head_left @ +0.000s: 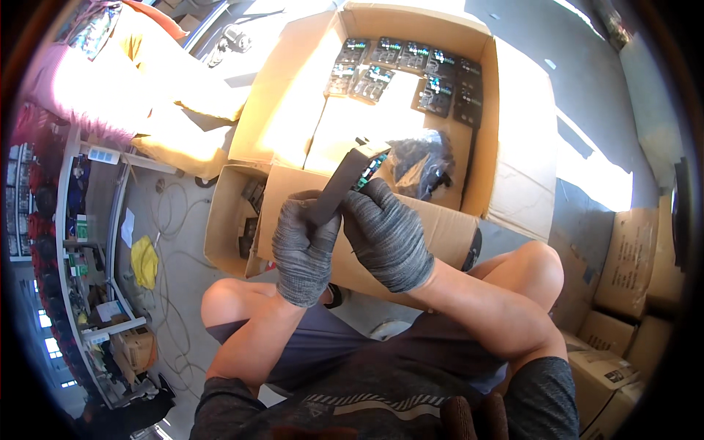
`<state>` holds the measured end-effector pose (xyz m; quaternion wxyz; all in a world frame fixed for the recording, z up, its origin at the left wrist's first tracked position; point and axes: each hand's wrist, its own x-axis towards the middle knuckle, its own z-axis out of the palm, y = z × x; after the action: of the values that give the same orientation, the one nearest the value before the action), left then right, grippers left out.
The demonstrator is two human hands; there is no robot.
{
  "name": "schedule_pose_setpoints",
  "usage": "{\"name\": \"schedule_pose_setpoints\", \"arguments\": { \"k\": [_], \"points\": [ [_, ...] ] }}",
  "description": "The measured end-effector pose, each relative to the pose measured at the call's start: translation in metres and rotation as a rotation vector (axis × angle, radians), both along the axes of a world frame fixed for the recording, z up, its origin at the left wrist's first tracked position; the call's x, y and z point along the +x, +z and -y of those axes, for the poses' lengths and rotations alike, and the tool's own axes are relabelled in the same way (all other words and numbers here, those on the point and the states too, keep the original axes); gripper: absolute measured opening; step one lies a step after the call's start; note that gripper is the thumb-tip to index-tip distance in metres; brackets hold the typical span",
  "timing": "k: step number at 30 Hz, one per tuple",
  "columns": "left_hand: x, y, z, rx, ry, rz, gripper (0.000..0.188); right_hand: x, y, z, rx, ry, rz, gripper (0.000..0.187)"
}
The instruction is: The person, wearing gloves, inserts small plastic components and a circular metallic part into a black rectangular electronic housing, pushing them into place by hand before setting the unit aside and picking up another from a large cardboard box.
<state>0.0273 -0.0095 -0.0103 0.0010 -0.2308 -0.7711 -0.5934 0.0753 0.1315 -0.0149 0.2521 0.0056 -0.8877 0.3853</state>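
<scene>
In grey knit gloves, both my hands are closed round a slim black box (339, 182), raised and tilted above the near side of a large open carton (293, 110). My left hand (302, 246) grips its lower end. My right hand (389, 235) has its fingers against the side with the green and blue print. Inside the carton, several black packs (438, 94) with blue-green print lie in rows at the far and right sides. Nearer to me, a clear plastic bag (422, 161) with dark contents rests on the cardboard.
A smaller open carton (220, 213) with dark items stands left of the large one. Another person (154, 81) in yellow trousers is at the upper left. Metal shelving (66, 191), a yellow cloth (144, 262) and loose cable are on the left; stacked cartons (625, 260) stand at the right.
</scene>
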Motion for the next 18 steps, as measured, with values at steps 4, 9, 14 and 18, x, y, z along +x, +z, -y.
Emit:
{"name": "schedule_pose_setpoints", "arguments": {
  "k": [4, 9, 14, 18],
  "points": [
    [-0.006, -0.006, 0.000, -0.076, 0.020, -0.145, 0.018, 0.000, -0.004, 0.005, -0.220, 0.037, 0.011, 0.031],
    [-0.018, 0.000, 0.003, -0.319, 0.030, -0.579, 0.026, 0.004, 0.006, 0.006, -0.558, 0.113, 0.043, 0.031],
    [-0.030, 0.007, 0.014, -0.298, -0.223, -0.767, 0.037, 0.012, 0.042, -0.004, -0.805, 0.184, 0.196, 0.032],
    [-0.033, 0.008, 0.015, -0.318, -0.281, -0.723, 0.030, 0.012, 0.036, -0.014, -0.649, 0.194, 0.317, 0.031]
  ]
}}
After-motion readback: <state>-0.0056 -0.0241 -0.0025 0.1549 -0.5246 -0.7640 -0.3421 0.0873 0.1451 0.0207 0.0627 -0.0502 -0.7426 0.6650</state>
